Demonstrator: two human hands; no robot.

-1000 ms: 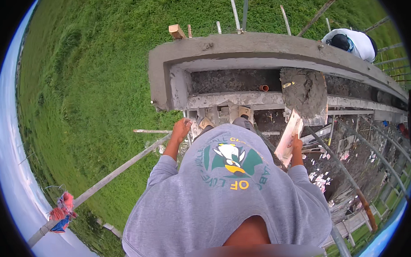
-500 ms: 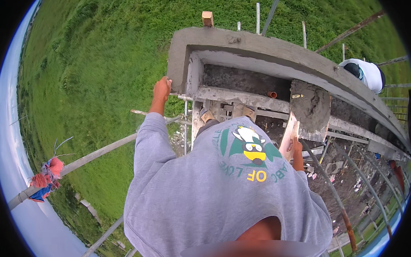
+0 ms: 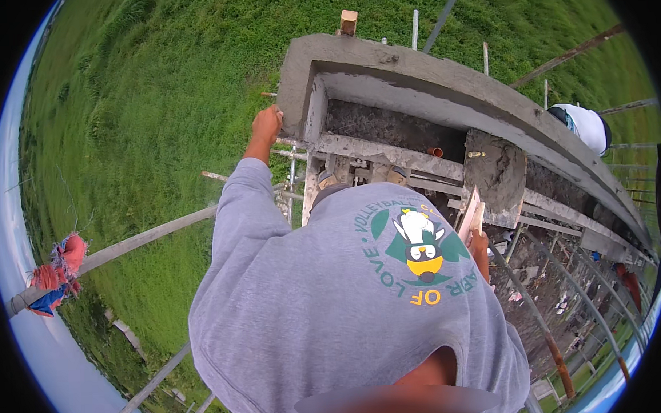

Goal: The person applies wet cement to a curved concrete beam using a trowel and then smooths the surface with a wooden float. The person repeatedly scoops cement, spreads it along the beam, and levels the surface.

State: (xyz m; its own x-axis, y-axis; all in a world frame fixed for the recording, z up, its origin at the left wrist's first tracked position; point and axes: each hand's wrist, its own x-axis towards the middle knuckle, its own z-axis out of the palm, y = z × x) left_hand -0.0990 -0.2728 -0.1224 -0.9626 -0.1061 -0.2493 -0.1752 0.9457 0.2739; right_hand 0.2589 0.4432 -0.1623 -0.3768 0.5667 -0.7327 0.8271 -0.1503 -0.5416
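Observation:
At the outer left corner of a fresh grey concrete ledge (image 3: 297, 73), my left hand (image 3: 267, 123) presses against the side face with its fingers curled in. Whatever lies between those fingers is hidden. My right hand (image 3: 479, 246) is closed round a pale wooden float (image 3: 470, 215), held on edge beside my body and partly covered by my sweatshirt. Just beyond the float, a board loaded with wet mortar (image 3: 495, 171) rests across the trough, and a small yellowish object (image 3: 476, 155) lies on it.
An orange pipe end (image 3: 436, 152) sticks up inside the trough. Metal scaffold poles (image 3: 153, 238) surround me, one wrapped in red and blue cloth (image 3: 60, 274). A wooden block (image 3: 349, 21) stands behind the ledge. Another person in white (image 3: 582, 125) is at the far right. Grass slopes below.
My left hand has shifted slightly up and right along the ledge's side. My torso leans further forward, and the float has tilted and is more covered by the sweatshirt.

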